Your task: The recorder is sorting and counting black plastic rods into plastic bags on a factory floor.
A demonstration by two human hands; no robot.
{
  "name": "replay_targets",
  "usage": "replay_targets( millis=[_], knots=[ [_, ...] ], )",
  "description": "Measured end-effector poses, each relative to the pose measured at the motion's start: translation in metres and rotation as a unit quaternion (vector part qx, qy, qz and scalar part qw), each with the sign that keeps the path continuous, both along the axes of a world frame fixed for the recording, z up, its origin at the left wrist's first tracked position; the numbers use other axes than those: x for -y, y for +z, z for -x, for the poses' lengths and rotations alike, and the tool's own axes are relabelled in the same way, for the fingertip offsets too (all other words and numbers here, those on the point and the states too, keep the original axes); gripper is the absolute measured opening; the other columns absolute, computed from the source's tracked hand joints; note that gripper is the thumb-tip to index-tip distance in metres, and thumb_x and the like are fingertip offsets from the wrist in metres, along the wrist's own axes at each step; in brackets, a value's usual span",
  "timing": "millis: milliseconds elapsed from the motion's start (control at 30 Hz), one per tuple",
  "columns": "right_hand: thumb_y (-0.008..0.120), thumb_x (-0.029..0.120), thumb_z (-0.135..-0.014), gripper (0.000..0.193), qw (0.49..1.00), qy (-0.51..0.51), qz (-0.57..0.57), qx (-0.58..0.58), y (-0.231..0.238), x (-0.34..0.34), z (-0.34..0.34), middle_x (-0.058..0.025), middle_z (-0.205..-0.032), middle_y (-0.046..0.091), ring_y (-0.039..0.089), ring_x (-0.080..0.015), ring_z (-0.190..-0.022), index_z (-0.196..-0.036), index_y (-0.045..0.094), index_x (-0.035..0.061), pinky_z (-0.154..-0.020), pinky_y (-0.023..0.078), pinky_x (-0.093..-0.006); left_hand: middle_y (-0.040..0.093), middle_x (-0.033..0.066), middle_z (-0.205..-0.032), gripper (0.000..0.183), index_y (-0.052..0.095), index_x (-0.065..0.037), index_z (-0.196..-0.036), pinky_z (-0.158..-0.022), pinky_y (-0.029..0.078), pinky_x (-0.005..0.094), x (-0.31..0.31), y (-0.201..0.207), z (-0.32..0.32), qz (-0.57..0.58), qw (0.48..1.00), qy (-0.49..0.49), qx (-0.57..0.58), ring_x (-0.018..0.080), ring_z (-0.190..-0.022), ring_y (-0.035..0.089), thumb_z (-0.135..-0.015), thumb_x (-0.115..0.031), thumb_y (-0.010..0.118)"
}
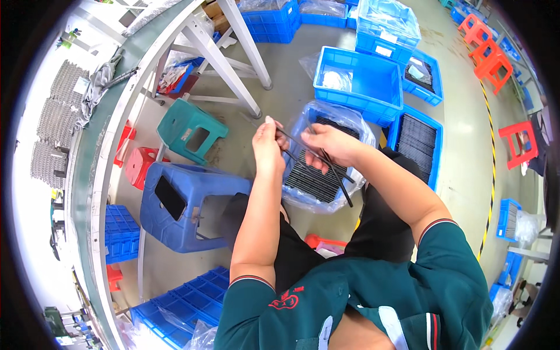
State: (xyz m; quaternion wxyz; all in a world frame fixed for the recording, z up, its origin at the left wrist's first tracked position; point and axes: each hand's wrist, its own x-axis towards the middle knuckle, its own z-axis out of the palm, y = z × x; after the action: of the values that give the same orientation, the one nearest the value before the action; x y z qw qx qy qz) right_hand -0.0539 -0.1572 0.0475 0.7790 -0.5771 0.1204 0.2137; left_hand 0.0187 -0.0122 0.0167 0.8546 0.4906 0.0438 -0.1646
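My left hand (268,149) is closed, pinching a thin black rod between thumb and fingers. Just to its right, my right hand (335,143) is closed on several black rods (339,179) that cross each other and point down and to the right. Both hands are above a blue bin lined with clear plastic (366,129). Inside it, a row of similar black rods (310,182) lies side by side. My fingers hide part of the held rods, and I cannot tell exactly where each one ends.
Right of the lined bin stands a blue crate of black rods (415,140). Beyond it is a blue crate with plastic film (373,70). At left are a blue stool (219,185) with a black phone (170,197), a green stool (175,123) and a long workbench (105,146).
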Motion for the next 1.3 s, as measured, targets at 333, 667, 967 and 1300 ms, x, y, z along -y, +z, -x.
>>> replay_targets(
  millis=[333, 667, 967, 1300],
  knots=[
    [0.052, 0.019, -0.091, 0.016, 0.999, 0.015, -0.036, -0.003, -0.007, 0.009, 0.006, -0.0018, -0.058, 0.047, 0.033, -0.0055, -0.038, -0.09, 0.051, 0.0031, -0.033, 0.021, -0.0218, 0.037, -0.0022, -0.059, 0.025, 0.058, -0.002, -0.079, -0.042, 0.024, 0.0232, -0.003, 0.011, -0.005, 0.042, 0.999, -0.016, 0.004, 0.0064, -0.044, 0.028, -0.092, -0.024, 0.054],
    [0.052, 0.02, -0.092, 0.016, 0.996, -0.027, -0.08, 0.018, -0.002, 0.0, 0.011, -0.0021, -0.058, 0.047, 0.029, -0.0053, -0.037, -0.088, 0.05, 0.0045, -0.033, 0.019, -0.0211, 0.037, -0.0047, -0.052, 0.03, 0.056, -0.005, -0.074, -0.041, 0.022, 0.0231, 0.009, 0.014, 0.005, 0.009, 0.996, -0.035, 0.079, 0.0055, -0.041, 0.029, -0.092, -0.03, 0.053],
    [0.05, 0.027, -0.093, 0.028, 0.97, -0.08, 0.202, 0.107, 0.002, 0.004, -0.002, -0.008, -0.065, 0.058, 0.057, -0.0144, -0.051, -0.085, 0.052, 0.0004, -0.043, 0.048, -0.0278, 0.04, -0.0032, -0.057, 0.033, 0.054, -0.006, -0.077, -0.041, 0.025, 0.0211, 0.012, 0.0, 0.017, 0.049, 0.994, -0.08, 0.05, 0.0056, -0.044, 0.031, -0.093, -0.034, 0.051],
    [0.062, 0.032, -0.085, 0.027, 0.976, -0.174, 0.068, 0.111, -0.008, 0.021, -0.033, 0.0022, -0.062, 0.051, 0.037, -0.006, -0.043, -0.083, 0.058, 0.0058, -0.04, 0.024, -0.02, 0.034, -0.0075, -0.053, 0.032, 0.054, -0.006, -0.074, -0.041, 0.019, 0.0212, 0.021, -0.003, 0.034, 0.001, 0.959, -0.281, -0.047, 0.0035, -0.043, 0.026, -0.09, -0.034, 0.055]
  ],
)
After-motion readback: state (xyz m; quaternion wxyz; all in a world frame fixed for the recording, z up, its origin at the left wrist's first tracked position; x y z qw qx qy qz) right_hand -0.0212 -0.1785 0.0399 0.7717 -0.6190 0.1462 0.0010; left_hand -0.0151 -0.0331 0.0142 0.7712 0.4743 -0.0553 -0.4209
